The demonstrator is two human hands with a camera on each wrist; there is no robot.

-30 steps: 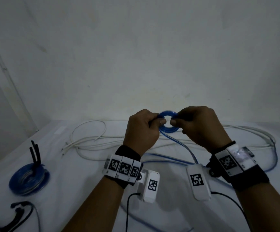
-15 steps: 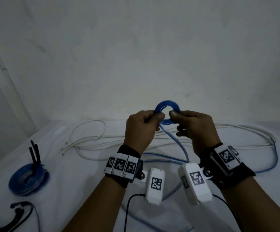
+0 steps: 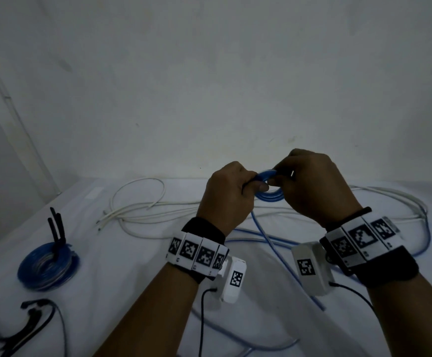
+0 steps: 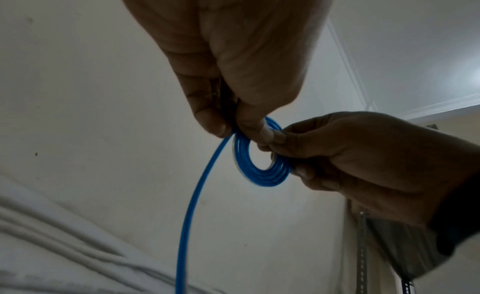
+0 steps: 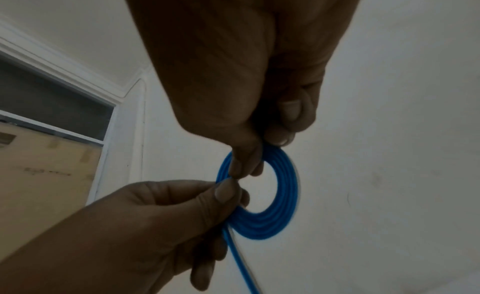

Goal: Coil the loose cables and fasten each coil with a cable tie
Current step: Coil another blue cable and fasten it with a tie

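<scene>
A small blue cable coil (image 3: pixel 270 195) (image 4: pixel 259 171) (image 5: pixel 272 216) of several turns is held in the air between both hands. My left hand (image 3: pixel 235 191) (image 4: pixel 233 122) pinches its left rim between thumb and fingers. My right hand (image 3: pixel 310 186) (image 5: pixel 246 165) pinches the top rim, with a finger through the hole. The loose blue cable tail (image 3: pixel 269 240) (image 4: pixel 192 206) hangs from the coil down to the table and runs toward me. A finished blue coil (image 3: pixel 47 266) bound with black cable ties (image 3: pixel 56 228) lies at the left.
Loose white cables (image 3: pixel 142 210) sprawl across the back of the white table (image 3: pixel 119 279). More blue cable loops at the right (image 3: pixel 426 238). Black ties or cable ends (image 3: pixel 37 315) lie at the front left corner. A white wall stands close behind.
Both hands lowered the small coil and tipped it flatter. My right hand moved from the coil's right side to over its top.
</scene>
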